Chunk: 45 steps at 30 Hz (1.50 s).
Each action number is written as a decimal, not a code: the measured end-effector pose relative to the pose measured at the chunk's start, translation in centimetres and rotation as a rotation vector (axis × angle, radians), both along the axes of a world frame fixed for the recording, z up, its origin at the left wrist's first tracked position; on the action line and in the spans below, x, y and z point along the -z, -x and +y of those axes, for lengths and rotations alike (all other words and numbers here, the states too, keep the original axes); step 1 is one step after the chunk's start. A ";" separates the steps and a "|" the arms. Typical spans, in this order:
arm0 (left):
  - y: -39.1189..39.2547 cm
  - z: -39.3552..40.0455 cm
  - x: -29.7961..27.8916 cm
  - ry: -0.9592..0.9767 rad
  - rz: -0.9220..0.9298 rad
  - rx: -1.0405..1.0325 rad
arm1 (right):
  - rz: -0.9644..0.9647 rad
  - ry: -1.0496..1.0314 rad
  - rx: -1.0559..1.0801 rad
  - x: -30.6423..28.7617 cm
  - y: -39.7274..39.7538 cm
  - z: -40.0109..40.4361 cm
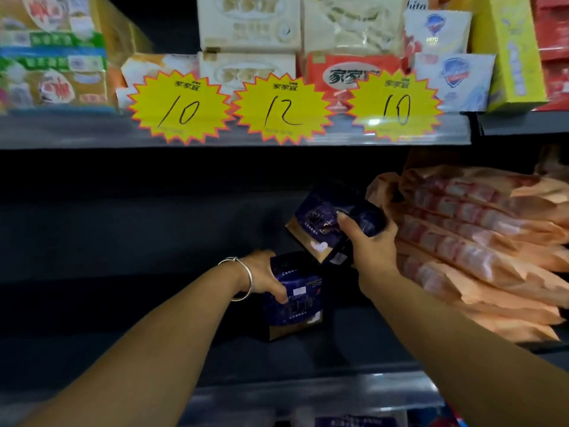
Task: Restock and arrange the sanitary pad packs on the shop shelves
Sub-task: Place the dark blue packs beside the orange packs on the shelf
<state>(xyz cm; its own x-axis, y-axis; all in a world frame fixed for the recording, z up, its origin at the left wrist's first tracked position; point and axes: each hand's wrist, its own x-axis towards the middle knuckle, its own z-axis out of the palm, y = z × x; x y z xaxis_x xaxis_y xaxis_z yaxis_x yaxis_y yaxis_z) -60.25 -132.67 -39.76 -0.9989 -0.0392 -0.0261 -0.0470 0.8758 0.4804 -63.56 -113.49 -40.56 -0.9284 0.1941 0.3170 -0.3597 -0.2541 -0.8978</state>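
Both arms reach into the dark middle shelf (154, 241) here. The left hand (264, 277), silver bangle (243, 278) on the wrist, grips a dark blue, glossy plastic sanitary pad pack with a gold band along its bottom (295, 303); the fingers (278, 295) curl over its top left corner, and the pack stands upright towards the front of the shelf floor. Just above and to the right, the right hand (369, 245) holds a second dark blue pad pack of the same design (317, 223), thumb across its face and the other fingers wrapped around its right side. That one is tilted, lifted clear of the shelf, its lower corner right beside the top of the first pack; whether the two touch is hard to say. Just to the right lies a leaning stack of flat peach-pink plastic packs (477, 235), close against the right hand. Overhead, the upper shelf carries boxed soaps (249, 26), with three yellow starburst price tags (281, 109) on its edge reading 10, 12 and 10.
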 end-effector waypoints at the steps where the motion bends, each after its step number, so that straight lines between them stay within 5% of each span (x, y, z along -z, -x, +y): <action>1: 0.9 -0.1 0.2 -0.004 0.000 0.003 | -0.014 0.034 -0.018 0.5 0.7 -0.4; 18: 5.6 -0.2 4.0 -0.152 0.160 -0.077 | -0.214 0.471 -0.225 4.0 3.1 1.9; 30: 3.9 1.4 4.8 -0.152 0.217 -0.169 | -0.113 0.425 -0.413 4.6 -0.1 3.8; 45: 12.1 4.1 6.9 -0.053 0.363 -0.215 | 0.105 0.210 -0.191 3.5 4.6 3.0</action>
